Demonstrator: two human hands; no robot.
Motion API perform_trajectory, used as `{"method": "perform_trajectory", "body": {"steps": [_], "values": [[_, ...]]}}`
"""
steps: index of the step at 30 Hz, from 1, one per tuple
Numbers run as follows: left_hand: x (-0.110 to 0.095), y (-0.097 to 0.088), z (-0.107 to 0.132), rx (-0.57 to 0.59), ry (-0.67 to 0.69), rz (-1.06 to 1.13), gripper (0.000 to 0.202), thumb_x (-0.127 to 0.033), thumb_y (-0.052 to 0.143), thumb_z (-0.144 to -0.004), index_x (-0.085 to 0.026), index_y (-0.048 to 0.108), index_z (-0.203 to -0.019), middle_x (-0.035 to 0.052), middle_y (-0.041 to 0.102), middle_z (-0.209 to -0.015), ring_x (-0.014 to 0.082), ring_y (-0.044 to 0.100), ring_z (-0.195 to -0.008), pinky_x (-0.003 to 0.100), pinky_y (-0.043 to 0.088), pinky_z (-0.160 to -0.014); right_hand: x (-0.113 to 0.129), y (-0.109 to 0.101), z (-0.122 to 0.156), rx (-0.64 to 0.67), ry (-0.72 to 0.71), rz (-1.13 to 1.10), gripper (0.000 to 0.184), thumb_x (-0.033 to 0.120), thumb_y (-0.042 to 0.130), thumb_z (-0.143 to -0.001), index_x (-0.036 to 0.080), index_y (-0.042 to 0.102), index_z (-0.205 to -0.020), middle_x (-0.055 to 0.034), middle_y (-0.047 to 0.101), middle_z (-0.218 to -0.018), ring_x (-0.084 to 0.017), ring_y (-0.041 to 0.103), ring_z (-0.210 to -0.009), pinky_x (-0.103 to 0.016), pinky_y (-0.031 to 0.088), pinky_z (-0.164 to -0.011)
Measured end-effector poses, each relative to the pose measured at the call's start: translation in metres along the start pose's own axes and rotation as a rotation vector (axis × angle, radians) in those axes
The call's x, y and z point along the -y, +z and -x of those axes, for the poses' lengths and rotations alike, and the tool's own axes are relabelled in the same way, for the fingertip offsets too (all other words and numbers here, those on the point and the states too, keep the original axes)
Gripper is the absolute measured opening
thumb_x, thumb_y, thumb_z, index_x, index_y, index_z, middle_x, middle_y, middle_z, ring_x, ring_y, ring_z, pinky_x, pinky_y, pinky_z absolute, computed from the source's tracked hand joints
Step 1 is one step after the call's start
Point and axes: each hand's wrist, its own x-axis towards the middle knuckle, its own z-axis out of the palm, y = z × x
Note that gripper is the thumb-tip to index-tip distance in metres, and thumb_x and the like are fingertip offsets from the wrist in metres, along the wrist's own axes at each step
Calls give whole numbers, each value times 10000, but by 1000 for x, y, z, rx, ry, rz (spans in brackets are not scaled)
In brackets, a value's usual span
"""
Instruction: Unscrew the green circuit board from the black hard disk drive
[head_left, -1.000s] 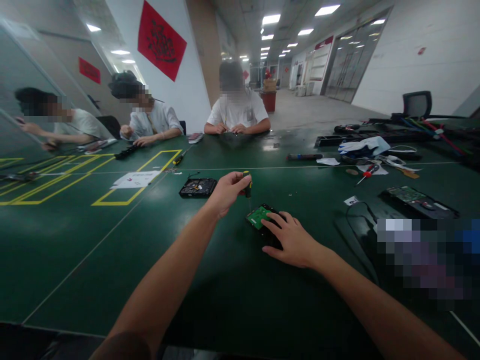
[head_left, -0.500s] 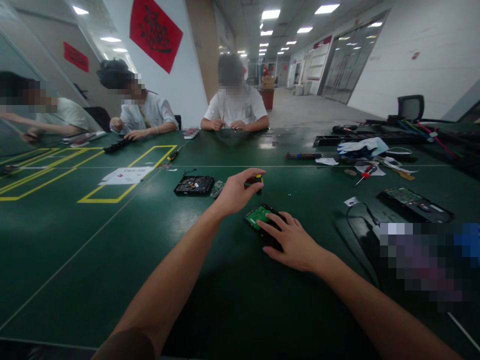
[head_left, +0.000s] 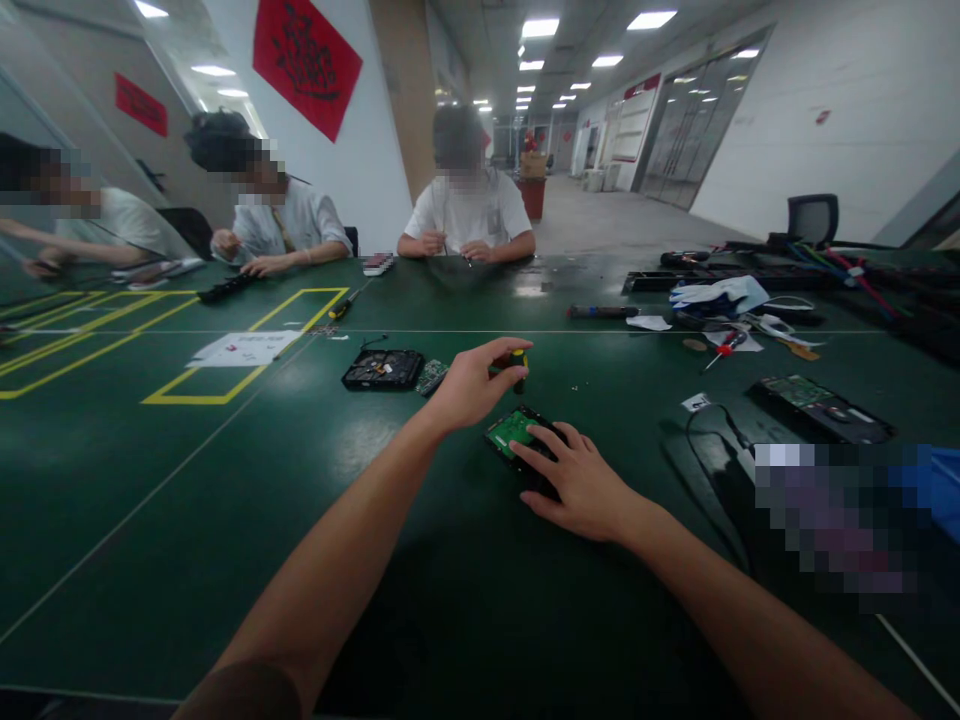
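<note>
My left hand [head_left: 471,382] is closed around a small screwdriver [head_left: 517,364] with a yellow and black handle, held just above the green table [head_left: 225,480]. Right below it lies a black hard drive [head_left: 521,440] with its green circuit board facing up. My right hand [head_left: 574,478] rests on the near right part of the drive, fingers spread over it and pressing it to the table.
A second opened drive [head_left: 382,368] and a loose circuit board [head_left: 432,377] lie to the left. Another drive [head_left: 821,405], cables, a red screwdriver [head_left: 721,348] and papers crowd the right. Three people sit at the far side, working with their own hands. Yellow taped outlines [head_left: 247,340] mark the left.
My left hand has tipped the screwdriver from upright over the board and carried it a little up and right. My right hand stays on the drive. The camera turned slightly right.
</note>
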Motion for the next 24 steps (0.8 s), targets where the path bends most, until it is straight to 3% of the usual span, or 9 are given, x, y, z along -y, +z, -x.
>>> {"method": "perform_trajectory", "body": {"steps": [24], "values": [[1,1,-1,-60,-41,-22,378,-212,703,-939,-259,723,-1313,48,752,-1125,224,686,-1021,352,533,-962,2,-4,-1,15,11,-10,734,659,523,-977,374,401,-1643,-106,342,-1709,-499,276,-1507,-705,315,-1160]]}}
